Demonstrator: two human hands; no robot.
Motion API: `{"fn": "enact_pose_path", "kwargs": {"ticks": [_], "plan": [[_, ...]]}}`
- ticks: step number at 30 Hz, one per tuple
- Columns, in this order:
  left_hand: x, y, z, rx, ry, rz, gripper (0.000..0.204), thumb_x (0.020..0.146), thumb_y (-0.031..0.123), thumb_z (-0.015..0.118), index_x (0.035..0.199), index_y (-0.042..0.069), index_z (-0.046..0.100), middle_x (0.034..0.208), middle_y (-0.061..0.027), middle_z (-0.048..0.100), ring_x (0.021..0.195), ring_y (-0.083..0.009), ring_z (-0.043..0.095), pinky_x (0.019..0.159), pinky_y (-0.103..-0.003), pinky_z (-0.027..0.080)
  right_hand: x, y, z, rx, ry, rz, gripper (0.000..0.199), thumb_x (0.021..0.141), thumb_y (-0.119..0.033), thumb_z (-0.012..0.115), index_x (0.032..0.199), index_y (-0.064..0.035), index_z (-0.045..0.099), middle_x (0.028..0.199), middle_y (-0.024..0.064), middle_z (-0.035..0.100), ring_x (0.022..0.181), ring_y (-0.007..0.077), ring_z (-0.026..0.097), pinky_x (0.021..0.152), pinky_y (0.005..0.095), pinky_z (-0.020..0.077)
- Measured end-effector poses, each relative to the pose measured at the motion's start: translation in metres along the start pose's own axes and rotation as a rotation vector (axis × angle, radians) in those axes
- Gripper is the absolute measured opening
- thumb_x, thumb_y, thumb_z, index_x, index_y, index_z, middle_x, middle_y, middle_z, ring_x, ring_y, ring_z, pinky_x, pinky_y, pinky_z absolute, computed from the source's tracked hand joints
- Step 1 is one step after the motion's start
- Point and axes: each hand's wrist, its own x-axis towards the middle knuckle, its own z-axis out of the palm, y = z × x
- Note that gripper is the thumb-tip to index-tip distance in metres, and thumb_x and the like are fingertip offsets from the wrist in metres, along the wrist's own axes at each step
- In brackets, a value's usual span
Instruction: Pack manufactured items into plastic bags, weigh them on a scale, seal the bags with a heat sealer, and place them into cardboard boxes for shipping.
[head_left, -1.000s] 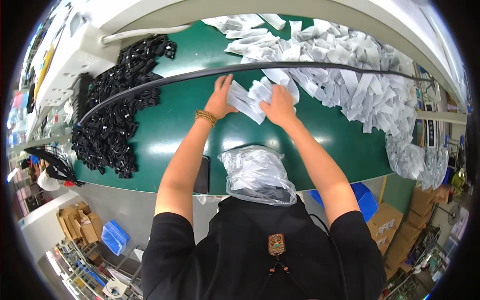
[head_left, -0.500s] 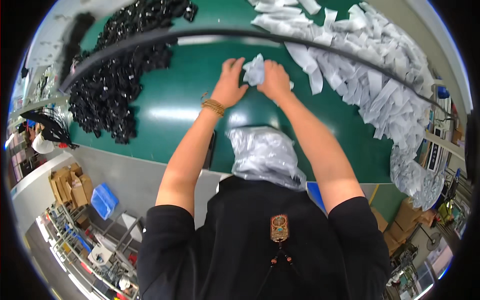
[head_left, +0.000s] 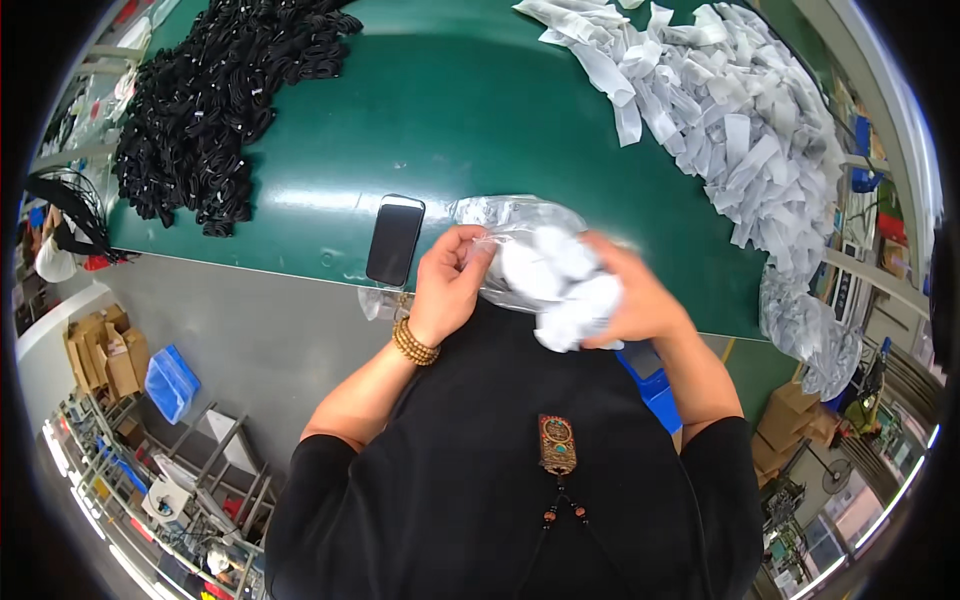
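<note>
At the near edge of the table lies a clear plastic bag (head_left: 510, 212). My left hand (head_left: 447, 285) pinches the bag's left side between thumb and fingers. On the other side, my right hand (head_left: 645, 298) is closed around a bunch of crumpled white pieces (head_left: 578, 312), blurred by motion. These pieces overlap the bag, close against my black shirt; I cannot tell whether any of them are inside it. A black phone (head_left: 395, 240) lies just left of my left hand.
A heap of black coiled cables (head_left: 200, 110) covers the left of the green table (head_left: 440, 110). Whitish strip-like pieces (head_left: 740, 130) are piled along the right, spilling toward a filled clear bag (head_left: 815, 330). Cardboard boxes (head_left: 105, 350) and a blue bin (head_left: 172, 383) stand on the floor at left.
Both hands have come back from mid-table to the plastic bag near my body. The left hand, open before, now grips the bag; the right still holds white pieces. The view has shifted, showing the whole phone.
</note>
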Motion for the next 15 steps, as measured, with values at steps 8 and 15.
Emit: {"fn": "enact_pose_path", "kwargs": {"ticks": [8,15], "plan": [[-0.006,0.021,0.012,-0.262,0.085,-0.023,0.021,0.095,0.018,0.051,0.103,0.0,0.058,0.066,0.0068,0.052,0.055,0.0009,0.04,0.048,-0.017,0.031,0.036,0.026,0.055,-0.531,0.107,0.03,0.066,0.056,-0.011,0.074,0.117,-0.0003,0.049,0.11,0.021,0.057,0.1,0.0355,0.055,0.086,0.0411,0.0446],[-0.001,0.025,0.007,-0.096,0.155,0.088,0.02,0.096,0.018,0.05,0.1,0.0,0.059,0.059,0.0085,0.044,0.051,0.0007,0.035,0.044,-0.018,0.028,0.084,0.066,0.083,-0.756,0.214,0.065,0.047,0.062,-0.007,0.071,0.107,-0.0025,0.056,0.106,0.0199,0.057,0.099,0.0368,0.054,0.085,0.0432,0.0441]]}}
